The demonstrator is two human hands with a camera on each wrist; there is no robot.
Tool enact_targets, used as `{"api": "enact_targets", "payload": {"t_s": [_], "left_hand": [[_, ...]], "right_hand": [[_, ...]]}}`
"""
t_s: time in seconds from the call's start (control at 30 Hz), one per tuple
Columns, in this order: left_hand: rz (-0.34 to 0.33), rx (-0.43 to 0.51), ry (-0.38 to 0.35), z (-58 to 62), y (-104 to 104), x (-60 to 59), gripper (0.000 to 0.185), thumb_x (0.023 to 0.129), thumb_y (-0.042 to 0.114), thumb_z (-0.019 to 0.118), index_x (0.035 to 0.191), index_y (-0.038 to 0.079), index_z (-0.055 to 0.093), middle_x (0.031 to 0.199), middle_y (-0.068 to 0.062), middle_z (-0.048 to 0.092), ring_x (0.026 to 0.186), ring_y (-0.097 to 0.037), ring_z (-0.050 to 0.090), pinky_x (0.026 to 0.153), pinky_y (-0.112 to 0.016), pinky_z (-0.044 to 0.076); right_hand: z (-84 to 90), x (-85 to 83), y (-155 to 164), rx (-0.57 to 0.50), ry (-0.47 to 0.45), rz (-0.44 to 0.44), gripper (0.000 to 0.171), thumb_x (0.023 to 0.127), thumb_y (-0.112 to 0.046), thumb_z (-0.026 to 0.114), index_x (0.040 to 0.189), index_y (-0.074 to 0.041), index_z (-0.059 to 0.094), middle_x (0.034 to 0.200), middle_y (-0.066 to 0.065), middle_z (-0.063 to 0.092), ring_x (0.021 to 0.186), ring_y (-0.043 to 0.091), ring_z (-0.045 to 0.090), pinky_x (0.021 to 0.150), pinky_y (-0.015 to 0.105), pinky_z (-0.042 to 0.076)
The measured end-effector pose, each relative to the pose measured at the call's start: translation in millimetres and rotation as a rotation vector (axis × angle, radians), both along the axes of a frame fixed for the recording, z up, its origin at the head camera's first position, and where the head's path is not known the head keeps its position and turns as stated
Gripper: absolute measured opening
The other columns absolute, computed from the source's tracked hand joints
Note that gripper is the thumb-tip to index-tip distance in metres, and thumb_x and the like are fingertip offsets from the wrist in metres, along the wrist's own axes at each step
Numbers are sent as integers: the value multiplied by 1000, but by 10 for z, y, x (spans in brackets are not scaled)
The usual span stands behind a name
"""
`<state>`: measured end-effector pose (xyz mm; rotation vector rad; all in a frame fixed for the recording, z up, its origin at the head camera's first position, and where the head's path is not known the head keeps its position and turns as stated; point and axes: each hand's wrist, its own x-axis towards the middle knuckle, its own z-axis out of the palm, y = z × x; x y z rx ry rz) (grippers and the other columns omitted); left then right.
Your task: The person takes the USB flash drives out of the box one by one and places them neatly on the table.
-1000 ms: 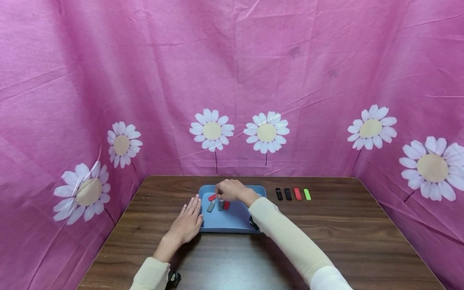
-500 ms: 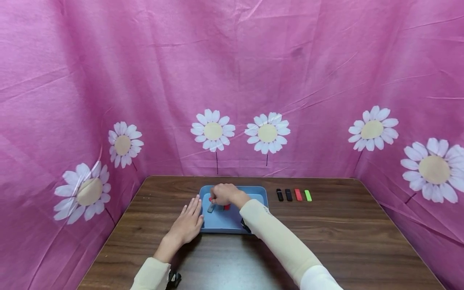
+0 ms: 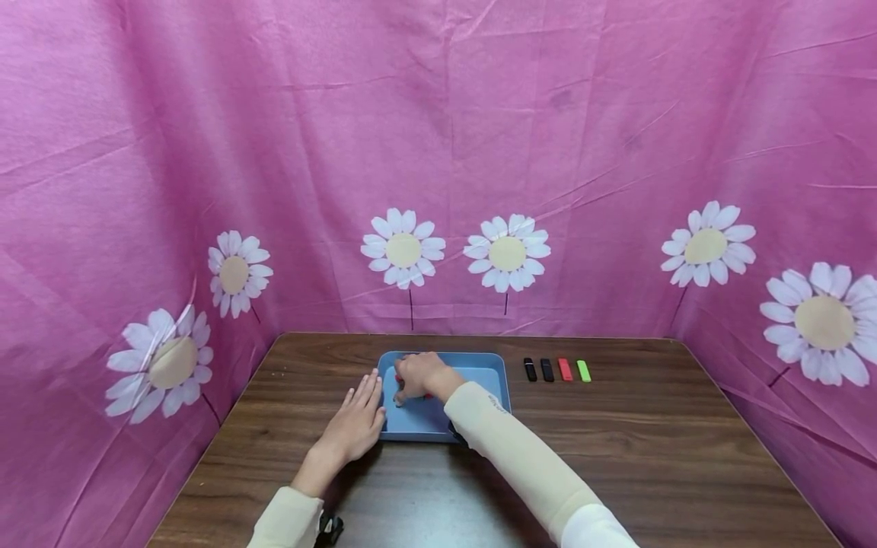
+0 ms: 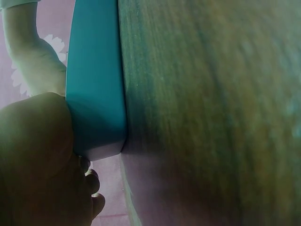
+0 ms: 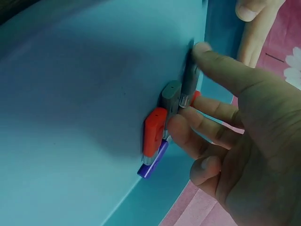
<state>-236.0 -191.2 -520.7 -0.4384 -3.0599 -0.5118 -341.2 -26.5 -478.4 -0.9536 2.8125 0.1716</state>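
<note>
In the right wrist view, my right hand (image 3: 419, 374) reaches into the blue tray (image 3: 418, 437) and holds a dark grey USB stick (image 5: 189, 77), thumb at one end and fingertips at the other. Beside it lie a second grey USB stick (image 5: 170, 96), with my fingers close by, and a red USB stick (image 5: 153, 132). A purple stick (image 5: 155, 160) shows past the red one, and a bit of another red one (image 5: 195, 96) peeks out behind my fingers. My left hand (image 3: 352, 424) rests along the tray's left side, fingers straight.
To the right of the tray, two black sticks (image 3: 530, 370), a red stick (image 3: 565, 370) and a green stick (image 3: 584, 371) stand in a row on the brown wooden table (image 3: 651, 457). A pink curtain (image 3: 438, 114) with daisies encloses the back and sides.
My right hand has moved left and slightly nearer inside the tray, from the middle grey stick to the leftmost one, covering most of the sticks. My left hand has stayed put.
</note>
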Motion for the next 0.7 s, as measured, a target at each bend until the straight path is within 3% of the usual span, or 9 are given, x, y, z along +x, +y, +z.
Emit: {"api": "enact_targets", "payload": {"t_s": [0.27, 0.57, 0.7], "left_hand": [[12, 3, -5, -27, 12, 1, 61, 114, 25, 43, 165, -6, 30, 178, -19, 21, 165, -39, 22, 132, -61, 22], [13, 7, -5, -35, 11, 6, 61, 114, 24, 42, 165, -6, 29, 178, -19, 20, 165, -39, 21, 132, -62, 22], [12, 6, -11, -32, 12, 10, 62, 114, 24, 42, 165, -6, 28, 178, -19, 19, 165, -39, 20, 132, -61, 22]], "right_hand": [[-25, 13, 24, -29, -42, -27, 72, 92, -41, 80, 154, -16, 55, 153, 4, 61, 132, 20, 64, 113, 41, 54], [-56, 3, 54, -26, -44, -25, 74, 92, -48, 82, 153, -16, 57, 157, 4, 58, 135, 20, 63, 114, 39, 53], [-56, 3, 72, -39, -48, -25, 69, 92, -47, 82, 150, -17, 60, 156, 4, 59, 128, 19, 66, 112, 39, 54]]}}
